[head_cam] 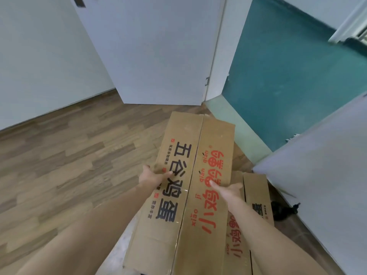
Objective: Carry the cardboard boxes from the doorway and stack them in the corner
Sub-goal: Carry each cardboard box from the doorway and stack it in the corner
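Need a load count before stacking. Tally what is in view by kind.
Brown cardboard boxes with red and black print: 2, one held, one lower beside it
White doors: 1
Hands: 2, left hand, right hand
Total: 5

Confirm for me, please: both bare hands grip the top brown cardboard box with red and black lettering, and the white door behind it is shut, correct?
Not quite. The head view shows the white door standing open onto teal flooring. The rest holds: left hand and right hand grip the top brown cardboard box.

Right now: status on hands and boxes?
Left hand and right hand gripping top box. Second box beneath, at the right. Open door ahead.
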Tool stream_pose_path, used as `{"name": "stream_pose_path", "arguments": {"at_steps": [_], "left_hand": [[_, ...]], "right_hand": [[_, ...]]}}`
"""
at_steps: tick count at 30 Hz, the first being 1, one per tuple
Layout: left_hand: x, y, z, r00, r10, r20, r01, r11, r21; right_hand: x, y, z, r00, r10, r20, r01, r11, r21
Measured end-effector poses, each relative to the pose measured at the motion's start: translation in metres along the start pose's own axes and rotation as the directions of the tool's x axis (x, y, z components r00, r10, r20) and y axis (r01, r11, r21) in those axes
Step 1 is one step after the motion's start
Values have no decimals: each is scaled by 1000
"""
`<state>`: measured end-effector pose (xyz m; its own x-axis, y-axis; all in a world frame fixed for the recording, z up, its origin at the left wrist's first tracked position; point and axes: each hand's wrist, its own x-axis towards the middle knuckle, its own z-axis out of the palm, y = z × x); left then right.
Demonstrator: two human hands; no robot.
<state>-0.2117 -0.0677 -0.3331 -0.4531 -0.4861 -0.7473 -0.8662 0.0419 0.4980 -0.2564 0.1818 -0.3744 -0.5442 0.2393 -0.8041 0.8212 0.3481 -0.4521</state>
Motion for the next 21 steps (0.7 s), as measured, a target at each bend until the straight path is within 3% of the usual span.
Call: {"name": "stream_pose_path", "arguments": {"at_steps": [9, 21], "left_hand": [[81, -19, 24, 997, -40, 71, 36, 998, 57], [89, -21, 25, 991, -80, 104, 83, 996, -32]], "right_hand": [[74, 19, 28, 1000, -12, -10, 13, 998, 63], [51, 6, 18, 998, 24, 51, -32, 988, 151]]}}
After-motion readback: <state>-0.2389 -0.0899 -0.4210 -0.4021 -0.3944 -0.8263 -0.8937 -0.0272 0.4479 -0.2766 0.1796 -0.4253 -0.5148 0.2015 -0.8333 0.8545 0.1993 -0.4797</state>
